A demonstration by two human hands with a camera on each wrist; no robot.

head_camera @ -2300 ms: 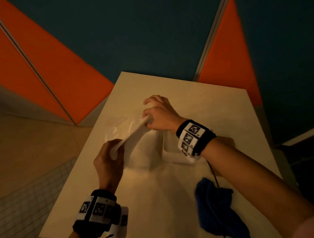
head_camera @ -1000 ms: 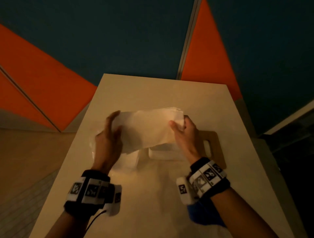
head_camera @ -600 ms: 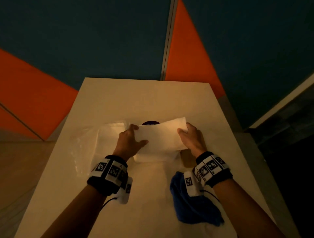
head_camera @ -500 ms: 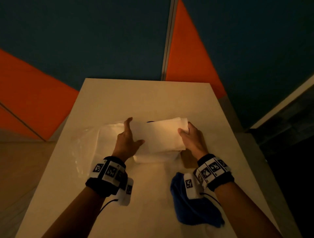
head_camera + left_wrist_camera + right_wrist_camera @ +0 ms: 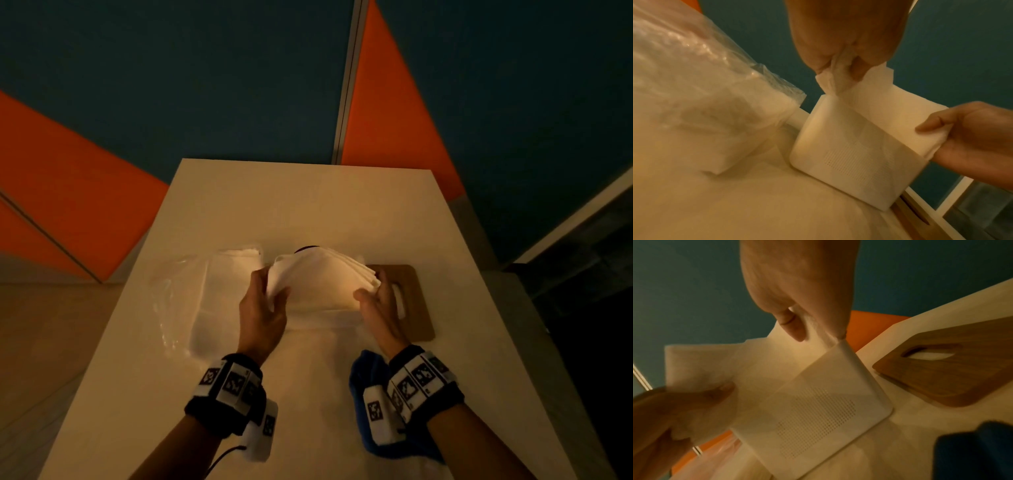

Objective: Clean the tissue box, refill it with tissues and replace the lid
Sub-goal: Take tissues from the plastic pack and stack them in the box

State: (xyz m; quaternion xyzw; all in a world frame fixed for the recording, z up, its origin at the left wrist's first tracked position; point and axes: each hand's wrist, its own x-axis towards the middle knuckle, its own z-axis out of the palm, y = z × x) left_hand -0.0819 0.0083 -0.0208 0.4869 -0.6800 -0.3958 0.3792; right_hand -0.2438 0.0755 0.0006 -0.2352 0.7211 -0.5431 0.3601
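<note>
Head view: your left hand (image 5: 262, 315) and right hand (image 5: 380, 308) each pinch one end of a tissue stack (image 5: 320, 279), thumb on top, fingers curled under. The stack bows upward in the middle, right above the white tissue box (image 5: 322, 320), which sits mid-tabletop. Wooden lid (image 5: 416, 301) lies flat just right of the box, toward the tabletop's right edge. Plastic tissue pack (image 5: 202, 294) lies left of the box, near the left edge. Blue cloth (image 5: 366, 387) sits by the near edge, partly under your right wrist.

Left wrist view: your left fingers (image 5: 859, 69) bunch the stack's left end tight. The stack dips into the box's open top; the box wall (image 5: 851, 155) shows a perforated grid. Plastic pack (image 5: 701, 100) is just beside the box.

Right wrist view: your right thumb (image 5: 793, 322) and fingers clamp the stack's right end at the box's corner. Lid (image 5: 953, 369) lies just beside the box, slot facing up; whether they touch, can't tell.
</note>
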